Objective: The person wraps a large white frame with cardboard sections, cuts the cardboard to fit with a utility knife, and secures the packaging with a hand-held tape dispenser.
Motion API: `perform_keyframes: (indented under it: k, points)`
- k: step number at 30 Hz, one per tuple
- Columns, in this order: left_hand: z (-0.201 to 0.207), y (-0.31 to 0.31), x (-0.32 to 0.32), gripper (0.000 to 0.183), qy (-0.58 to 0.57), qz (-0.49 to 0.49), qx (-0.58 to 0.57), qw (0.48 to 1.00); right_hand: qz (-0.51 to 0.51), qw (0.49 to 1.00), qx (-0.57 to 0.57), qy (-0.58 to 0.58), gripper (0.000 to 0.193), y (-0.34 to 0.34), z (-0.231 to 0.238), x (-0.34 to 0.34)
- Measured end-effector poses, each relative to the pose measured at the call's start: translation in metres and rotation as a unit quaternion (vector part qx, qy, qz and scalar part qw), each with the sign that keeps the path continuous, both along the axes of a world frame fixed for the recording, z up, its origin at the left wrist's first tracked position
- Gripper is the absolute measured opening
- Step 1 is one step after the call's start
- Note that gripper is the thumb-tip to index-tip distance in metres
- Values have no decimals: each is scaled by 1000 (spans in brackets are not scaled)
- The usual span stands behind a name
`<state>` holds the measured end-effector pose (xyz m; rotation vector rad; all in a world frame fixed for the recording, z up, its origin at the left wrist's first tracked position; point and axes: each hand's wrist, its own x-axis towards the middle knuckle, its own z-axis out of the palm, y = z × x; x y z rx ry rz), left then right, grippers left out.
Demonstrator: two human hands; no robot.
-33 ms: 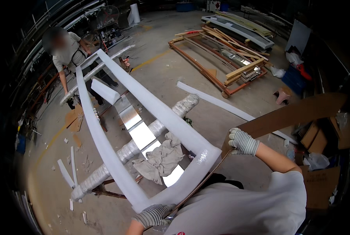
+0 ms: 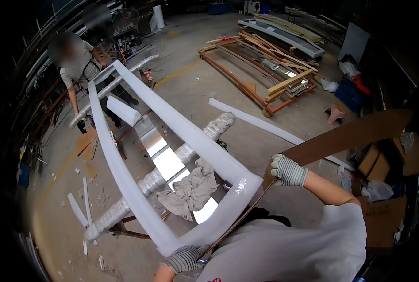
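Observation:
A long brown cardboard strip (image 2: 345, 136) runs past the near end of a large frame wrapped in white foam (image 2: 179, 121). My right hand (image 2: 289, 171), in a striped glove, is closed round the strip's edge close to the frame's right corner. At the near left corner my left hand (image 2: 185, 259), gloved too, has its fingers bent over the strip's other end, partly hidden. The foam-wrapped frame rests on supports wound in clear film (image 2: 146, 184). A crumpled grey cloth (image 2: 190, 190) lies inside its outline, over shiny panels (image 2: 166, 162).
A co-worker (image 2: 80, 61) stands at the frame's far end, one hand by a film-wrapped bar (image 2: 80, 116). An orange-brown wheeled rack (image 2: 237, 77) with wooden strips stands at the back right. Cardboard boxes (image 2: 387, 221) are at my right; foam scraps (image 2: 78, 209) litter the floor at left.
The whole view has shifted slightly. Both hands keep their hold on the cardboard strip.

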<state>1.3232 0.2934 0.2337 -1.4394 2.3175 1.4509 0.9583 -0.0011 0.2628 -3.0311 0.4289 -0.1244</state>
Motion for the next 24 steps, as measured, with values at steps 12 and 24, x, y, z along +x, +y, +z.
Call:
perform_keyframes:
  k: [12, 24]
  points:
    - [-22, 45, -30, 21, -196, 182, -57, 962, 121, 992, 6, -22, 39, 85, -11, 16]
    - [31, 111, -2, 94, 193, 490, -2, 850, 330, 938, 98, -46, 40, 104, -7, 76]
